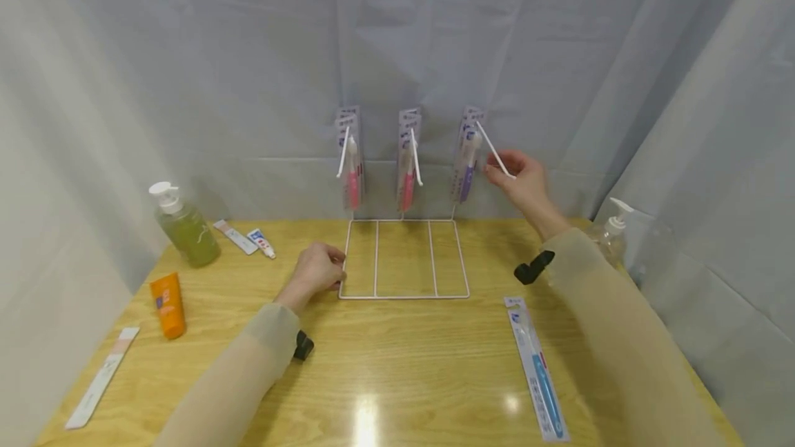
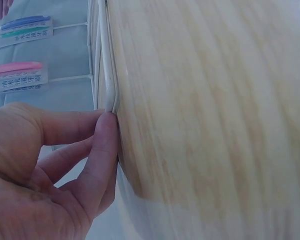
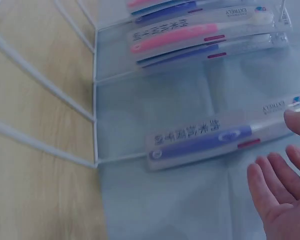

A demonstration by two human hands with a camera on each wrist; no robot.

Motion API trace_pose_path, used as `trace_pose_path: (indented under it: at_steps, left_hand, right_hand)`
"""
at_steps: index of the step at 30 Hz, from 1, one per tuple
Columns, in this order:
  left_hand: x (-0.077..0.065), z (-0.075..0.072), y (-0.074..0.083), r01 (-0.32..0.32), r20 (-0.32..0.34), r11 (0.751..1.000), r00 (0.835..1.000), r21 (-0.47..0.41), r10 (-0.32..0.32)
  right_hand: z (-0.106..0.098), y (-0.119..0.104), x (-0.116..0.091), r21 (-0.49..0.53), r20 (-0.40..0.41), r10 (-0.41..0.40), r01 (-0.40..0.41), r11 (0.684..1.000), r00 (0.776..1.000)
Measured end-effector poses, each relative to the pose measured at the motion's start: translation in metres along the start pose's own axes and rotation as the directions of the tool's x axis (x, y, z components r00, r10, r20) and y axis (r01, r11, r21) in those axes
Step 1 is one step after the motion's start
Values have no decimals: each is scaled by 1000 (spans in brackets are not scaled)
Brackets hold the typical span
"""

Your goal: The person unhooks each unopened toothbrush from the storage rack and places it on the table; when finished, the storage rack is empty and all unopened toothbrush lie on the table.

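A white wire rack (image 1: 404, 297) stands on the table with three hooks holding packaged toothbrushes. My left hand (image 1: 318, 269) pinches the front left corner of its base between thumb and fingers; the left wrist view shows this hand (image 2: 65, 155) close up. My right hand (image 1: 523, 181) is raised beside the right hook (image 1: 495, 148), where a purple toothbrush (image 1: 467, 174) hangs in its pack. In the right wrist view the fingers of that hand (image 3: 285, 195) are spread and loosely bent, with nothing between them. Pink toothbrushes hang on the left hook (image 1: 353, 181) and the middle hook (image 1: 408, 185).
A packaged blue toothbrush (image 1: 539, 378) lies at the front right. To the left are a green pump bottle (image 1: 192, 236), an orange tube (image 1: 168, 305), a small toothpaste tube (image 1: 262, 243) and two slim white packets (image 1: 102, 378). A clear pump bottle (image 1: 611, 240) stands behind my right forearm.
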State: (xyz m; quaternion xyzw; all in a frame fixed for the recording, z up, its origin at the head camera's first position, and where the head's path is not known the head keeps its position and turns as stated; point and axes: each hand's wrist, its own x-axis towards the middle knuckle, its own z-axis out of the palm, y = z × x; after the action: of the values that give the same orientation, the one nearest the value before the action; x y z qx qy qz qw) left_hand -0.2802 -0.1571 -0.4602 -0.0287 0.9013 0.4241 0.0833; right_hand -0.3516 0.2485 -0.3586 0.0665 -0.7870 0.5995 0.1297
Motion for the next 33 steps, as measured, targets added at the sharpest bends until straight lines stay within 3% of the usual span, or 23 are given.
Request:
trace_pose_path:
  at_steps: [3, 7, 13, 20, 28, 33]
  left_hand:
    - [0, 0, 0, 6, 3, 1000, 1000, -4, -6]
    - [2, 1, -1, 9, 5, 1000, 1000, -9, -9]
    - [4, 2, -3, 11, 6, 1000, 1000, -13, -11]
    - [8, 2, -3, 8, 1, 1000, 1000, 2, -8]
    - [10, 2, -2, 2, 7, 1000, 1000, 21, -3]
    - [11, 1, -2, 18, 8, 1000, 1000, 20, -18]
  right_hand:
    - [12, -3, 12, 34, -40, -20, 21, 999, 999]
    - [22, -7, 21, 86, -76, 13, -6, 996, 997]
    - [31, -8, 24, 74, -114, 52, -43, 996, 992]
    - [34, -5, 25, 133, -136, 51, -32, 991, 989]
    - [25, -6, 20, 155, -130, 1, 20, 988, 992]
    - [9, -12, 9, 158, -145, 20, 3, 987, 989]
